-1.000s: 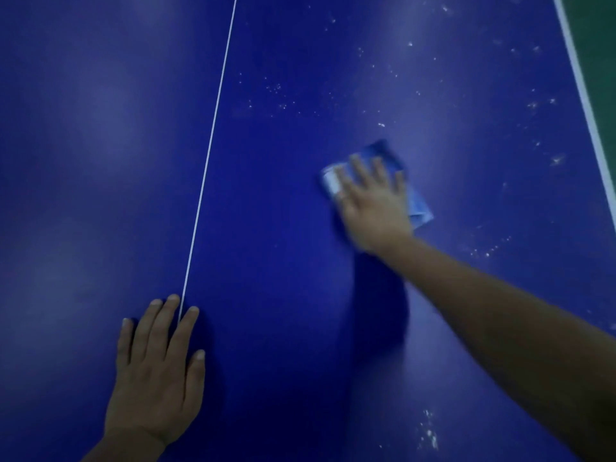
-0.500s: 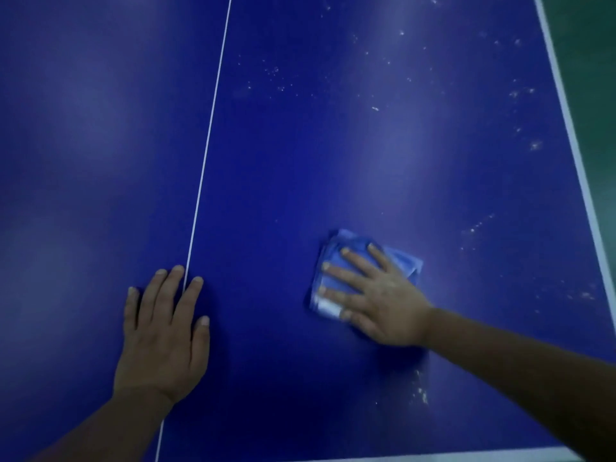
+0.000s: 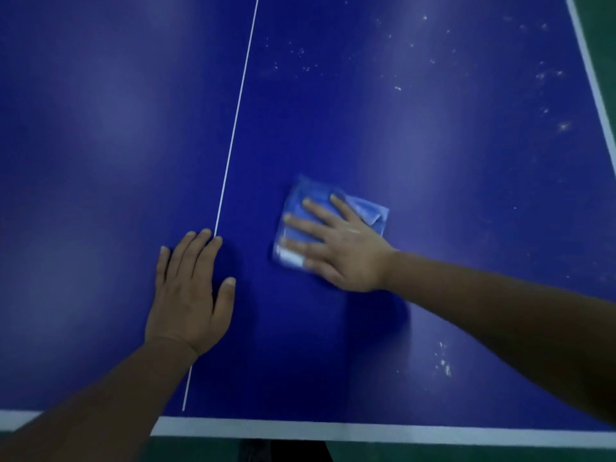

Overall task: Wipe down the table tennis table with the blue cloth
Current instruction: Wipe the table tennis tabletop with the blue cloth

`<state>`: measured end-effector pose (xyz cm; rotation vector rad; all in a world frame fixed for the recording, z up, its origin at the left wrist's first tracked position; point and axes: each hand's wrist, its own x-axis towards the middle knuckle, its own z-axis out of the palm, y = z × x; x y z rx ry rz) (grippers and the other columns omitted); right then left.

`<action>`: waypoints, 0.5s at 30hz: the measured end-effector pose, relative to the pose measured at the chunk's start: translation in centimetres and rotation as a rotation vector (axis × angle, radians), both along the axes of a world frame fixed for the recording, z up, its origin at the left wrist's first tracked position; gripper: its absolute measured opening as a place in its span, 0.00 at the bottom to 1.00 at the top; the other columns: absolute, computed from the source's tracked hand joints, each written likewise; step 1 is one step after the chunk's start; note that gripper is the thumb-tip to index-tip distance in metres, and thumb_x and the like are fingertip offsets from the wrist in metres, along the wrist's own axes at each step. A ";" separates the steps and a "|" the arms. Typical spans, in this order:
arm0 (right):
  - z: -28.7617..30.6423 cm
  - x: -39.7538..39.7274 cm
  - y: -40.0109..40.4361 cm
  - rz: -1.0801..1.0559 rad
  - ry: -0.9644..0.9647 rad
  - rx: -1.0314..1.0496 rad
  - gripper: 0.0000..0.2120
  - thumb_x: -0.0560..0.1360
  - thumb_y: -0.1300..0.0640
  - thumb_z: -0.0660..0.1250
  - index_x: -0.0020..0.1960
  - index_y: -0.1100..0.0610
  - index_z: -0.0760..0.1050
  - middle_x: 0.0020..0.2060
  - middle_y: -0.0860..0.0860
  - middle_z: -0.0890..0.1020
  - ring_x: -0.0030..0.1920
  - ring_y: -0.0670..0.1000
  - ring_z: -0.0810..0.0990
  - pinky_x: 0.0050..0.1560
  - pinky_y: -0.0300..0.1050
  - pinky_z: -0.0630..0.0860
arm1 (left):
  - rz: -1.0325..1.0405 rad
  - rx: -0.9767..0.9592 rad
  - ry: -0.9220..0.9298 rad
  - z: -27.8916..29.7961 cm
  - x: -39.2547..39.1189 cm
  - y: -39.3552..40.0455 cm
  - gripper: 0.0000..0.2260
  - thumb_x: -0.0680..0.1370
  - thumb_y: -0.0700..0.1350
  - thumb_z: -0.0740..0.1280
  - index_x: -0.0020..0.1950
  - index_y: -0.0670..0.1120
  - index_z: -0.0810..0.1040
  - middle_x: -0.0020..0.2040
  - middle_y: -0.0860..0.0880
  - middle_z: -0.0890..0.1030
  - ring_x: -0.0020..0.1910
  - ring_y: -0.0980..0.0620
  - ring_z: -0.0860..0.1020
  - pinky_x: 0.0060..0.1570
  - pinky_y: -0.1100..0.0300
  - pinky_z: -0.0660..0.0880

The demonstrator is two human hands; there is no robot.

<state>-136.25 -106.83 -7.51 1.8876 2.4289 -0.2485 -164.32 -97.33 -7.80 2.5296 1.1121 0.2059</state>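
Fingers spread flat, right hand (image 3: pixel 336 248) presses blue cloth (image 3: pixel 328 221); left hand (image 3: pixel 190 295) braces open-palmed on the table (image 3: pixel 433 161). Best sweep firmly toward white specks (image 3: pixel 443 365).

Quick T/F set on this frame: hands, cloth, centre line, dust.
1. The right hand presses flat on the cloth. True.
2. The left hand holds the cloth. False: it rests flat on the table, apart from the cloth.
3. The cloth lies left of the centre line. False: it lies to the right of it.
4. White specks show on the table's right half. True.
5. The cloth lies on the table's near edge. False: it lies well in from it.
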 end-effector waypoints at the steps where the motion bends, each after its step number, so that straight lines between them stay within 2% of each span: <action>1: 0.4 0.7 -0.6 0.116 0.003 -0.035 0.24 0.83 0.43 0.49 0.78 0.44 0.61 0.78 0.50 0.63 0.78 0.62 0.59 0.74 0.67 0.50 | 0.002 -0.022 -0.043 0.1 -0.1 0.1 0.28 0.79 0.54 0.52 0.76 0.40 0.64 0.77 0.44 0.64 0.78 0.47 0.57 0.78 0.44 0.46; 2: 0.7 2.4 -0.5 0.109 -0.020 -0.034 0.24 0.83 0.42 0.49 0.78 0.45 0.63 0.78 0.51 0.64 0.78 0.62 0.60 0.74 0.67 0.51 | 0.004 -0.046 -0.083 0.3 -0.3 0.2 0.28 0.80 0.54 0.53 0.76 0.40 0.64 0.77 0.44 0.64 0.78 0.48 0.57 0.78 0.45 0.46; 3: 0.8 4.4 0.2 -0.025 -0.045 -0.021 0.26 0.82 0.41 0.46 0.78 0.45 0.62 0.78 0.52 0.64 0.78 0.62 0.60 0.73 0.67 0.52 | 0.005 -0.066 -0.114 0.5 -0.8 0.1 0.28 0.80 0.53 0.53 0.76 0.40 0.64 0.77 0.45 0.64 0.78 0.48 0.57 0.78 0.47 0.45; 5: 1.0 8.5 2.6 -0.505 -0.068 -0.012 0.29 0.80 0.38 0.39 0.80 0.42 0.53 0.80 0.51 0.57 0.80 0.61 0.53 0.75 0.66 0.49 | -0.002 -0.074 -0.133 0.8 -2.1 -0.3 0.27 0.80 0.53 0.53 0.76 0.41 0.64 0.77 0.45 0.64 0.78 0.48 0.57 0.78 0.45 0.46; 6: 1.2 9.7 4.1 -0.724 -0.050 -0.018 0.28 0.81 0.39 0.39 0.80 0.41 0.50 0.81 0.50 0.53 0.80 0.59 0.49 0.76 0.66 0.47 | -0.001 -0.066 -0.119 0.9 -3.1 -0.7 0.26 0.81 0.52 0.54 0.76 0.41 0.65 0.77 0.45 0.64 0.78 0.47 0.58 0.78 0.43 0.47; 7: 1.5 9.5 5.7 -0.863 -0.025 -0.025 0.27 0.82 0.41 0.41 0.81 0.42 0.49 0.81 0.48 0.51 0.80 0.59 0.47 0.76 0.67 0.46 | 0.008 -0.054 -0.093 1.0 -4.1 -1.3 0.26 0.81 0.52 0.54 0.76 0.41 0.66 0.77 0.45 0.65 0.78 0.47 0.58 0.77 0.42 0.47; 8: 1.6 8.4 7.0 -0.904 -0.028 -0.019 0.26 0.83 0.43 0.44 0.81 0.43 0.49 0.81 0.48 0.49 0.80 0.59 0.46 0.75 0.68 0.46 | 0.020 -0.045 -0.064 1.1 -5.1 -1.9 0.25 0.81 0.52 0.54 0.75 0.41 0.67 0.76 0.44 0.65 0.78 0.46 0.59 0.77 0.42 0.47; 9: 1.4 6.4 8.0 -0.843 -0.040 -0.029 0.26 0.83 0.45 0.46 0.81 0.44 0.49 0.81 0.49 0.49 0.80 0.61 0.46 0.75 0.70 0.46 | 0.033 -0.039 -0.036 1.1 -6.0 -2.6 0.25 0.81 0.52 0.53 0.74 0.41 0.68 0.76 0.44 0.65 0.78 0.46 0.59 0.78 0.43 0.47; 10: 1.1 3.6 8.5 -0.694 -0.045 -0.011 0.27 0.83 0.45 0.48 0.81 0.45 0.51 0.81 0.51 0.51 0.80 0.63 0.48 0.74 0.72 0.48 | 0.045 -0.035 -0.014 1.2 -6.7 -3.3 0.25 0.81 0.52 0.53 0.74 0.40 0.68 0.76 0.44 0.65 0.78 0.45 0.58 0.78 0.44 0.46; 13: 0.0 -6.5 4.7 -0.025 0.016 0.036 0.25 0.81 0.44 0.51 0.78 0.45 0.63 0.79 0.52 0.62 0.77 0.65 0.57 0.72 0.72 0.50 | 0.063 -0.038 0.011 0.8 -7.9 -4.8 0.25 0.80 0.51 0.54 0.73 0.39 0.68 0.76 0.42 0.64 0.78 0.43 0.58 0.78 0.45 0.44; 15: -0.2 -8.8 -0.5 0.287 0.079 -0.020 0.22 0.83 0.44 0.54 0.76 0.44 0.65 0.78 0.50 0.64 0.78 0.63 0.58 0.74 0.71 0.49 | 0.040 -0.025 0.030 0.6 -8.1 -5.1 0.25 0.80 0.51 0.54 0.73 0.39 0.68 0.76 0.41 0.64 0.78 0.41 0.58 0.78 0.43 0.44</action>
